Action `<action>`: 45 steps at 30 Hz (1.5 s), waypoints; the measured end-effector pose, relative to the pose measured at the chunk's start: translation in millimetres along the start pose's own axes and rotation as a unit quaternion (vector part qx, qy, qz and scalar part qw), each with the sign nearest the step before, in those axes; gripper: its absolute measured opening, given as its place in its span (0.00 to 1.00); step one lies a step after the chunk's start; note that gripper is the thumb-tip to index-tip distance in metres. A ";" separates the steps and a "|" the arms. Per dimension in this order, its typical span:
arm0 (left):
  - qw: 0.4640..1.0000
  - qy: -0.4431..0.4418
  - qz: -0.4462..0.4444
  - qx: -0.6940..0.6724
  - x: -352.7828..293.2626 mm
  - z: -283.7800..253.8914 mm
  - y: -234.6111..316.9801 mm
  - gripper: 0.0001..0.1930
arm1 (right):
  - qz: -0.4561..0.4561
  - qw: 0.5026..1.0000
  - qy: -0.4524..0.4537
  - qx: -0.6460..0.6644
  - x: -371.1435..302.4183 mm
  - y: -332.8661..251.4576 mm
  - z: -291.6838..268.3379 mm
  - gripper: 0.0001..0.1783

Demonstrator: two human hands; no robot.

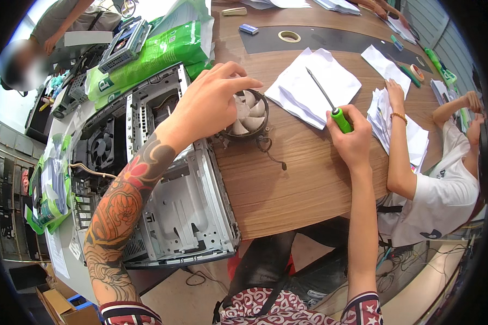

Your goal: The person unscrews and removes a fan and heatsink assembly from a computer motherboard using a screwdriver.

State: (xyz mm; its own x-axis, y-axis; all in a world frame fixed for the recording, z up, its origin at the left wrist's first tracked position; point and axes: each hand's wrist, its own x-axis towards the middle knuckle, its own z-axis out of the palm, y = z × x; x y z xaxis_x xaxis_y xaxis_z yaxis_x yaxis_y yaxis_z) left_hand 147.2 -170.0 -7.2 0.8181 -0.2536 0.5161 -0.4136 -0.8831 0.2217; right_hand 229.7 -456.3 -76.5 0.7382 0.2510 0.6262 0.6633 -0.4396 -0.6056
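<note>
My left hand (214,100) reaches over the open computer case to a round cooling fan (250,112). Its bent fingers curl over the fan's upper left rim, while the fingertips are partly hidden. The fan has pale blades in a dark round frame, sits at the table's edge beside the case, and trails a short cable with a plug (283,165). In my right hand (351,132) is a screwdriver (341,120) with a green and black handle, its metal shaft pointing up and left above white paper sheets (320,81). The computer case (181,211) lies with its metal frame exposed.
Green plastic packaging (168,54) and a metal drive unit (126,44) lie beyond the case. A tape roll (289,36) rests on a dark strip (331,40). At right, a person in a white shirt (439,189) leans on papers (382,114); another person (81,21) stands far left.
</note>
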 end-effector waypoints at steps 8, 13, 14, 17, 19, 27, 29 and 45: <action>0.998 -0.034 -0.044 -0.021 3.4 -6.4 1.1 0.18 | -0.004 1.000 -0.010 -0.016 -1.7 6.8 -1.1 0.09; 0.999 -0.024 -0.033 -0.032 2.0 -4.7 0.5 0.18 | 0.017 0.999 -0.001 -0.028 0.1 3.7 -2.3 0.09; 0.999 -0.027 -0.025 -0.019 1.8 -4.8 0.1 0.18 | 0.032 0.999 -0.002 -0.018 0.5 2.1 -2.0 0.09; 0.999 -0.028 -0.033 -0.017 1.9 -1.4 -0.2 0.18 | 0.018 1.000 0.013 0.007 -1.2 4.5 1.3 0.08; 0.999 -0.021 -0.039 -0.023 2.5 -3.7 1.2 0.17 | 0.005 1.000 0.008 0.001 -1.1 4.0 1.2 0.09; 0.999 -0.013 -0.034 -0.031 2.3 -2.6 -0.1 0.15 | 0.016 0.999 0.000 -0.043 -0.6 9.0 -2.5 0.09; 0.999 -0.025 -0.038 -0.029 0.8 -3.4 -1.9 0.18 | 0.032 0.999 0.003 -0.011 1.0 -0.4 -0.4 0.11; 0.999 -0.037 -0.038 -0.013 1.0 -3.2 -0.2 0.18 | 0.012 1.000 0.002 -0.007 -0.1 3.4 0.2 0.08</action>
State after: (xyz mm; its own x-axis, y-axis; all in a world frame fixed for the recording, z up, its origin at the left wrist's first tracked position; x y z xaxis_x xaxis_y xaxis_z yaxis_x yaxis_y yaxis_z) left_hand 146.9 -168.8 -4.1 0.8745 -0.2153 0.4346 -0.3583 -0.8906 0.2799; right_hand 231.9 -457.6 -78.7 0.7530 0.2366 0.6140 0.6439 -0.4570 -0.6136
